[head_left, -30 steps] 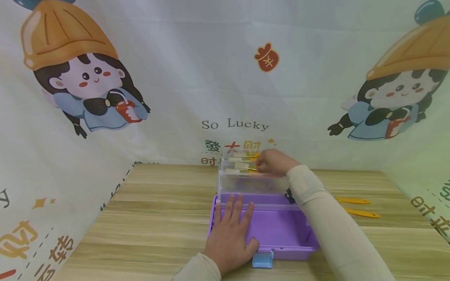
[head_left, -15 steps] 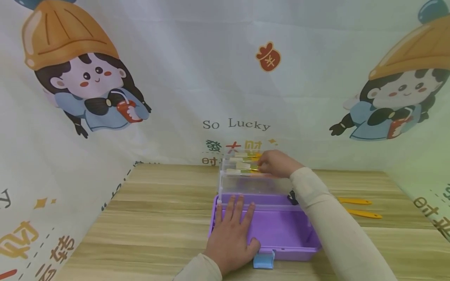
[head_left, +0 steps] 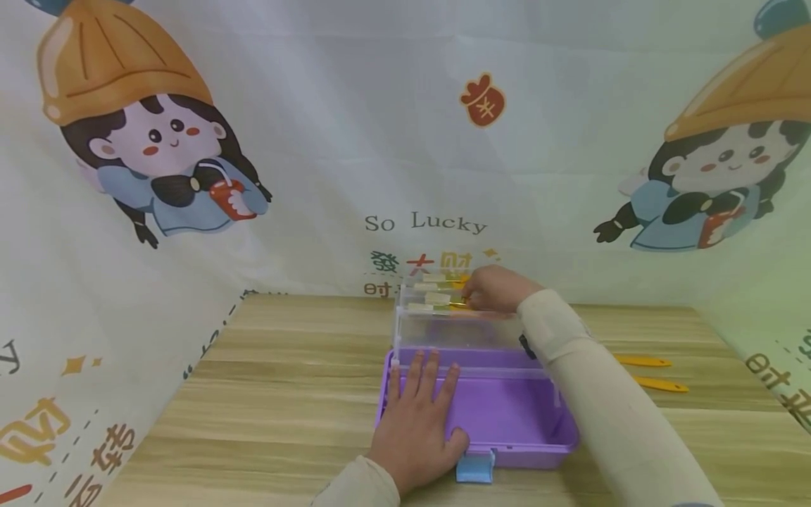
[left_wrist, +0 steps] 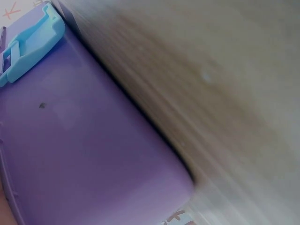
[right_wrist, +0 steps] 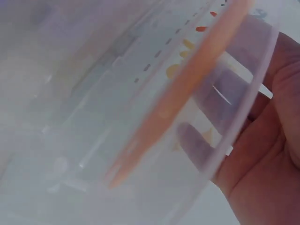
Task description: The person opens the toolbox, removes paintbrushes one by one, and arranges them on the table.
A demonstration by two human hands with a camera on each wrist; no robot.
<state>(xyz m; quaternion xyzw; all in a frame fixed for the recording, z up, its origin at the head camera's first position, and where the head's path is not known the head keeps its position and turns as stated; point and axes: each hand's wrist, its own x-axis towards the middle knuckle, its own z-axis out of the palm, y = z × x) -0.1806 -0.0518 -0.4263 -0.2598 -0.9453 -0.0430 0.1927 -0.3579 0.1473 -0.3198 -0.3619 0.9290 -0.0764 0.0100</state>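
Observation:
My left hand [head_left: 418, 426] lies with spread, straight fingers over the left side of an open purple plastic box [head_left: 507, 415]. A light blue latch [head_left: 475, 467] hangs at the box's front. Behind it rises a clear tray [head_left: 443, 327] bearing several paintbrushes [head_left: 431, 279] with pale bristles, which point left. Over that tray, my right hand [head_left: 500, 290] has bent fingers and pinches a paintbrush [head_left: 438, 300] near its ferrule. In the right wrist view, an orange handle [right_wrist: 173, 98] shows through the clear plastic, with fingers beyond it; their exact contact is blurred.
Two yellow handles [head_left: 662, 384] lie on the wooden table [head_left: 285, 394] right of the box, their other ends hidden by my right sleeve [head_left: 602, 394]. A small black item [head_left: 526, 347] shows at the box's back right. A printed cloth [head_left: 342, 141] stands behind the table.
Almost nothing differs. My right forearm has shifted very slightly, while the right hand stays at the tray and the left hand keeps its place.

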